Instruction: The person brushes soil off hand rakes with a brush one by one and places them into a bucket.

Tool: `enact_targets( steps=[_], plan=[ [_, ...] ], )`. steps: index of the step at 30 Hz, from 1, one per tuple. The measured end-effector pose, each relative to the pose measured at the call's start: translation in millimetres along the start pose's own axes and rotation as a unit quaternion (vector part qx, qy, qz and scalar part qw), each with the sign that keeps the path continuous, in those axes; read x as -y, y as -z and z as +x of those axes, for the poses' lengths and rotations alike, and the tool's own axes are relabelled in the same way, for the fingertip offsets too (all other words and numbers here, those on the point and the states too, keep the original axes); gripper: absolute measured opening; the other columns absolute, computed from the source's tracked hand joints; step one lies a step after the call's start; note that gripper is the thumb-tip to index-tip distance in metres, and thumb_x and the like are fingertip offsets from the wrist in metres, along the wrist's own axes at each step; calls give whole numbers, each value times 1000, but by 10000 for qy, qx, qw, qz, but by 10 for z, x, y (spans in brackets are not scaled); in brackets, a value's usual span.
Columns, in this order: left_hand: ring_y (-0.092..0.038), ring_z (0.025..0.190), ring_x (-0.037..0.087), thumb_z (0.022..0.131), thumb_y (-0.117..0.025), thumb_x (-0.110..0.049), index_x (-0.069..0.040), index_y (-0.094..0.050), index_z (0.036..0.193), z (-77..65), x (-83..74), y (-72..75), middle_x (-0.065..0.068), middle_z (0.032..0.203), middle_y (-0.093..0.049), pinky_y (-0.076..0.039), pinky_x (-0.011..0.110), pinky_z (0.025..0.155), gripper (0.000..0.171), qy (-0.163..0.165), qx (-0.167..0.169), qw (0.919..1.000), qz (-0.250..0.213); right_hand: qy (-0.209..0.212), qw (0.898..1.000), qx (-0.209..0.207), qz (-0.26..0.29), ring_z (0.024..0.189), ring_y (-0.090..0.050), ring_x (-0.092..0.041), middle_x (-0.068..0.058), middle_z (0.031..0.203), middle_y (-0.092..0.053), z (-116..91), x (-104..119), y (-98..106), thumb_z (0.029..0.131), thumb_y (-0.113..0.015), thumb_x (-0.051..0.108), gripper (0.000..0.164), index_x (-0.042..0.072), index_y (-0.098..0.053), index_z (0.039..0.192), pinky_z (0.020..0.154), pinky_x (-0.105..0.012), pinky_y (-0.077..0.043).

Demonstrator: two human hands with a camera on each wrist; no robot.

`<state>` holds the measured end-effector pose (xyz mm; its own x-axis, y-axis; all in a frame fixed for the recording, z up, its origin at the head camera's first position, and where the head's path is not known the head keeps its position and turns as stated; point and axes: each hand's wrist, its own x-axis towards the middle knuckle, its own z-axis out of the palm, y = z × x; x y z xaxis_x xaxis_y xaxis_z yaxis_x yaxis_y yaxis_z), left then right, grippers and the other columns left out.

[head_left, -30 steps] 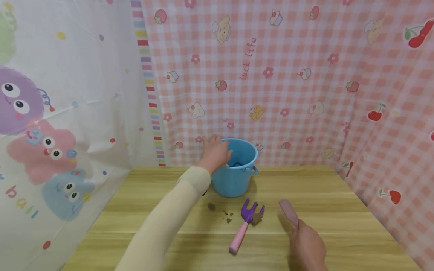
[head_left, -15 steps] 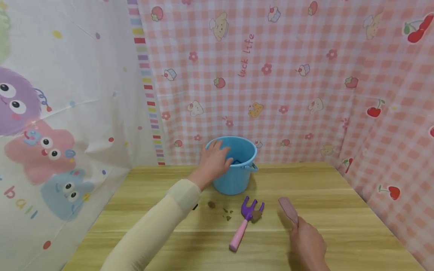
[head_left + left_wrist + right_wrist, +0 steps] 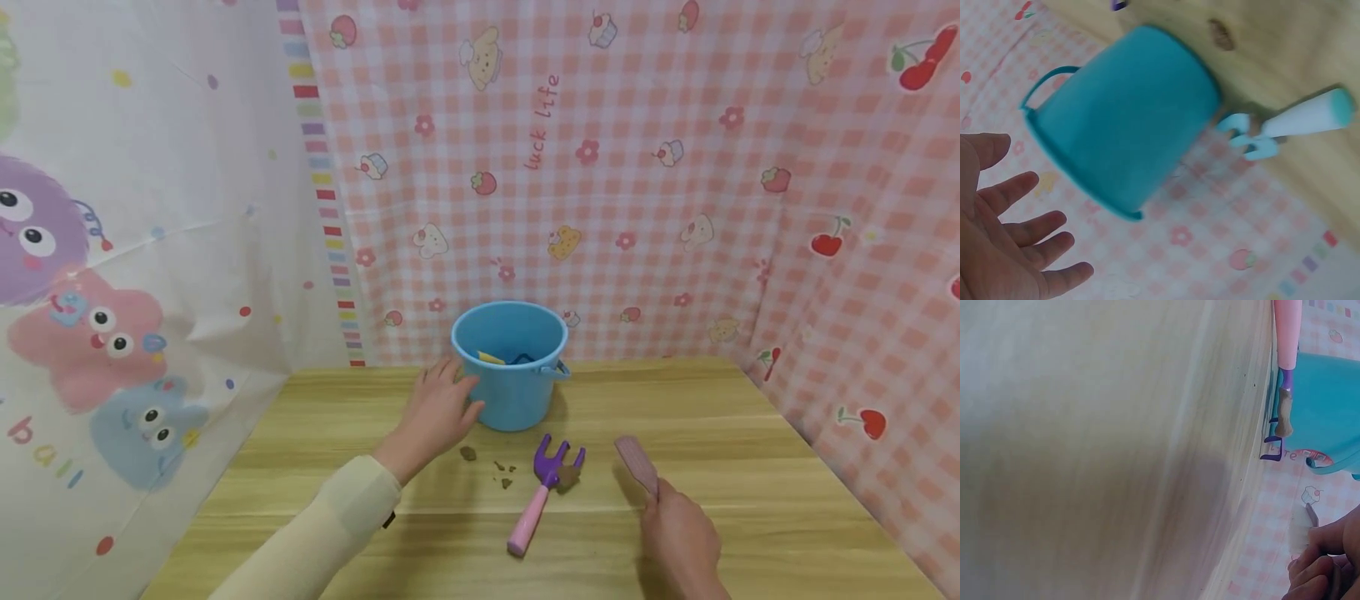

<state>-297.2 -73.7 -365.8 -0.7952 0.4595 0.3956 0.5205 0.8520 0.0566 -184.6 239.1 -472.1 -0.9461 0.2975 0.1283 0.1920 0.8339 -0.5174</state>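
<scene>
My left hand (image 3: 431, 408) is beside the left of a blue bucket (image 3: 517, 396), fingers spread and relaxed. In the left wrist view the same hand (image 3: 1010, 244) shows nothing in its grasp. Inside the bucket lie a yellow piece (image 3: 491, 358) and a dark blue piece (image 3: 522, 359). My right hand (image 3: 681, 529) grips a flat, ribbed, mauve strip (image 3: 637, 462) at the right; its kind is unclear. Between the hands lies a purple hand fork (image 3: 550, 475) with a pink handle, a brown clod against its tines.
Brown crumbs (image 3: 506, 482) and a small brown clod (image 3: 468, 453) lie on the wooden table (image 3: 600, 533). A small teal-pronged fork with a white handle (image 3: 1304, 115) lies near the bucket in the left wrist view. Patterned cloth (image 3: 637, 200) hangs behind.
My left hand has moved from over the bucket's rim down and left to beside the bucket, uncovering the yellow piece inside. The right hand has stayed in place with the mauve strip.
</scene>
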Motion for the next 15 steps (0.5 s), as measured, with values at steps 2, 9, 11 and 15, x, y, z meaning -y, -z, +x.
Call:
enact_targets(
  steps=[2, 9, 11, 15],
  plan=[
    [-40, 136, 40, 97, -62, -35, -9, -64, 129, -66, 57, -53, 20, 145, -48, -33, 61, 106, 41, 122, 66, 9999, 12, 15, 10000, 5, 7, 78, -64, -39, -29, 105, -66, 2, 8, 2, 96, -52, 13, 41, -6, -54, 132, 59, -52, -48],
    [-53, 121, 39, 95, -66, -34, -5, -66, 120, -259, 317, -281, 20, 128, -58, -42, 58, 97, 38, 589, 280, 9973, 332, -29, 9999, 166, 1, 74, -62, -34, -29, 105, -65, -2, 37, 21, 97, -52, 13, 43, -7, -51, 135, 57, -48, -47],
    [-55, 117, 39, 93, -67, -32, -4, -67, 116, -302, 400, -364, 20, 122, -60, -43, 58, 95, 36, 757, 316, 9958, 414, -4, 9999, 145, -20, 80, -64, -40, -31, 108, -64, -6, 50, 26, 97, -52, 13, 42, -7, -51, 134, 58, -50, -48],
    [-55, 115, 39, 93, -68, -31, -1, -66, 113, -351, 556, -533, 20, 114, -62, -43, 59, 93, 37, 1069, 503, 9922, 405, 25, 9999, 104, -30, 89, -63, -50, -32, 112, -63, -10, 71, 28, 98, -51, 13, 42, -7, -51, 134, 60, -54, -49]
  ],
)
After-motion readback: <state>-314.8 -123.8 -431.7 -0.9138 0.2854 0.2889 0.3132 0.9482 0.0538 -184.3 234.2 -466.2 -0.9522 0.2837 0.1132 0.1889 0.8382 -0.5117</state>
